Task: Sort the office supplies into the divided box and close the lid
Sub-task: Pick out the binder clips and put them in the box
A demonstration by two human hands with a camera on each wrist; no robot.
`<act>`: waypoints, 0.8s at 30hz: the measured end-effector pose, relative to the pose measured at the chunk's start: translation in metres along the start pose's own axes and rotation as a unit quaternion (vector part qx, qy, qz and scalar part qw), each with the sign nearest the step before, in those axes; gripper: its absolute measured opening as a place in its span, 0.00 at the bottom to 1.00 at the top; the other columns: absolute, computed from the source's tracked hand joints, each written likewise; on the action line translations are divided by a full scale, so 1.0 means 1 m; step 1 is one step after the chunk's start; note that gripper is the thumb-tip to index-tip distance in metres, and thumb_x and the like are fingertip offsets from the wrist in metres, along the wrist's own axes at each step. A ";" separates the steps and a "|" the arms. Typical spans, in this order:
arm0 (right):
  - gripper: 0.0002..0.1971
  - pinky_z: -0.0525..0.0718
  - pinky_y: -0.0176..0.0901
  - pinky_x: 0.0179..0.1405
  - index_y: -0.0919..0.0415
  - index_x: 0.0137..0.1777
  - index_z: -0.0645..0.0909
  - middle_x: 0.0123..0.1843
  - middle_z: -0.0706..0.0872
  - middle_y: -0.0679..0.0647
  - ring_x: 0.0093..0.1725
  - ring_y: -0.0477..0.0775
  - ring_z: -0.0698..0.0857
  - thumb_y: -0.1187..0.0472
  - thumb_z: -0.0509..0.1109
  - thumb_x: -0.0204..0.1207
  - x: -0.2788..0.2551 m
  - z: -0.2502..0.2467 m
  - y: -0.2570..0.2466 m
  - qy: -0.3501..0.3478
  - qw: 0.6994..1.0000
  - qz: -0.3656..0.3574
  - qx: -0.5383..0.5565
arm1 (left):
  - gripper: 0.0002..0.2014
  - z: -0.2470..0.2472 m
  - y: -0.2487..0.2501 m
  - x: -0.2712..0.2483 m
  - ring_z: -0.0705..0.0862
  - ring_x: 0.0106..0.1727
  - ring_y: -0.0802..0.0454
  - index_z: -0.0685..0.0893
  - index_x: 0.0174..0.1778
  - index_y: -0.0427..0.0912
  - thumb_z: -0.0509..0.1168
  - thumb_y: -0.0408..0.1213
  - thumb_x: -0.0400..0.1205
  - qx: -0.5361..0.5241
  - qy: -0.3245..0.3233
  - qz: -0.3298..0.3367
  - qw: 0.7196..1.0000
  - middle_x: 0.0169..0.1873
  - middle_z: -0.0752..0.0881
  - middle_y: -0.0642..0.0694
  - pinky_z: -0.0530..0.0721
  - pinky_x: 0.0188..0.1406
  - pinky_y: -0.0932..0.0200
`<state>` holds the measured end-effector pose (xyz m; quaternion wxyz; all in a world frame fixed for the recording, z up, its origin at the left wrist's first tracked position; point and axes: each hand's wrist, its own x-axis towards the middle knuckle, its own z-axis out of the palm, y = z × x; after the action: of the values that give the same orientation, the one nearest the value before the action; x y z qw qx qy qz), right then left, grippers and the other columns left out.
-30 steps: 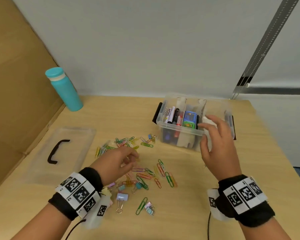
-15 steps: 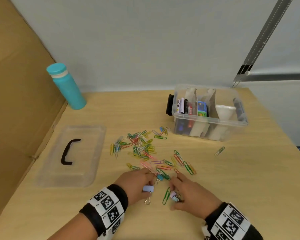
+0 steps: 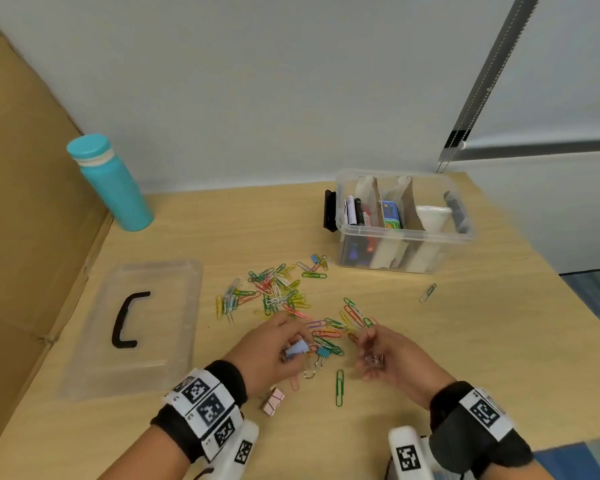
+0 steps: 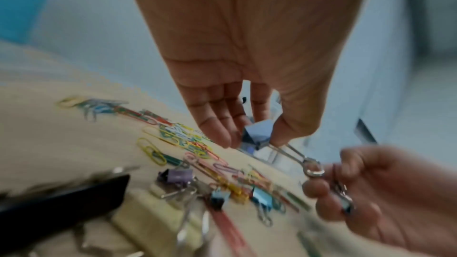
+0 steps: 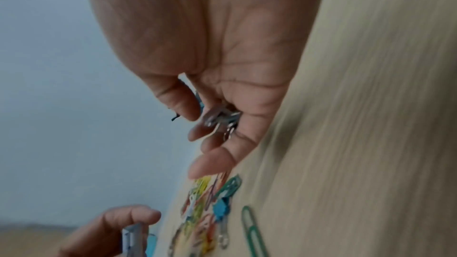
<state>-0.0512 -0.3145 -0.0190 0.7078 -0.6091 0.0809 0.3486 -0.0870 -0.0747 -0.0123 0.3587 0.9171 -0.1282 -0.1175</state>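
Observation:
My left hand [image 3: 274, 355] pinches a pale blue binder clip [image 3: 296, 349] between thumb and fingers, its wire handles hanging down; the left wrist view shows the same binder clip [image 4: 257, 136]. My right hand [image 3: 385, 362] curls round a small binder clip [image 3: 374, 359], seen in the right wrist view as a small clip [image 5: 220, 118] with silver handles in the curled fingers. Both hands hover just above the desk at the near side of a scatter of coloured paper clips [image 3: 278, 292]. The clear divided box [image 3: 404, 233] stands open at the back right with markers inside.
The clear lid [image 3: 132, 327] with a black handle lies flat at the left. A teal bottle [image 3: 110, 183] stands at the back left beside a cardboard wall. A teal binder clip [image 3: 323, 353], a pink binder clip [image 3: 273, 400], a green paper clip [image 3: 339, 388] and a stray clip [image 3: 428, 292] lie loose.
My right hand came back from the box to the near clips. Both hands have each picked up a binder clip and lifted it off the desk.

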 end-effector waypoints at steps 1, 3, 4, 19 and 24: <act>0.12 0.81 0.45 0.28 0.66 0.45 0.74 0.37 0.78 0.59 0.35 0.56 0.81 0.75 0.49 0.77 0.000 0.003 -0.003 0.000 0.999 0.004 0.047 | 0.12 -0.004 -0.003 -0.001 0.75 0.40 0.66 0.81 0.55 0.55 0.68 0.38 0.77 -0.030 0.021 -0.001 0.999 0.45 0.73 0.57 0.75 0.41 0.72; 0.09 0.78 0.43 0.26 0.64 0.45 0.74 0.35 0.77 0.56 0.33 0.54 0.79 0.70 0.52 0.81 0.002 0.008 -0.004 -0.001 0.999 -0.006 0.038 | 0.10 -0.012 -0.008 -0.002 0.76 0.40 0.66 0.81 0.52 0.55 0.68 0.37 0.78 -0.062 0.052 -0.008 0.997 0.44 0.74 0.55 0.73 0.40 0.75; 0.08 0.77 0.42 0.27 0.62 0.45 0.75 0.34 0.77 0.53 0.32 0.52 0.78 0.66 0.56 0.83 0.005 0.010 -0.003 0.004 0.999 -0.031 -0.031 | 0.09 -0.015 -0.011 -0.003 0.77 0.41 0.64 0.81 0.52 0.55 0.67 0.37 0.78 -0.076 0.061 -0.015 0.995 0.44 0.76 0.53 0.75 0.41 0.74; 0.12 0.78 0.46 0.53 0.53 0.63 0.75 0.61 0.77 0.51 0.59 0.55 0.79 0.57 0.60 0.81 0.038 0.028 0.005 -0.057 0.672 -0.242 -0.698 | 0.10 -0.016 -0.019 -0.009 0.76 0.37 0.49 0.76 0.49 0.53 0.52 0.35 0.85 -0.080 0.038 -0.050 0.995 0.41 0.78 0.45 0.77 0.43 0.54; 0.09 0.79 0.45 0.49 0.52 0.58 0.73 0.54 0.78 0.48 0.50 0.50 0.79 0.54 0.60 0.79 0.035 0.022 0.002 -0.035 0.725 -0.249 -0.641 | 0.13 -0.007 -0.006 -0.001 0.73 0.47 0.60 0.79 0.53 0.48 0.61 0.51 0.78 0.109 -0.032 -0.034 0.993 0.49 0.72 0.53 0.76 0.52 0.59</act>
<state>-0.0327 -0.2805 -0.0338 0.2123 -0.9033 -0.3414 0.1495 -0.0850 -0.0662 -0.0111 0.2484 0.9503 -0.1203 -0.1441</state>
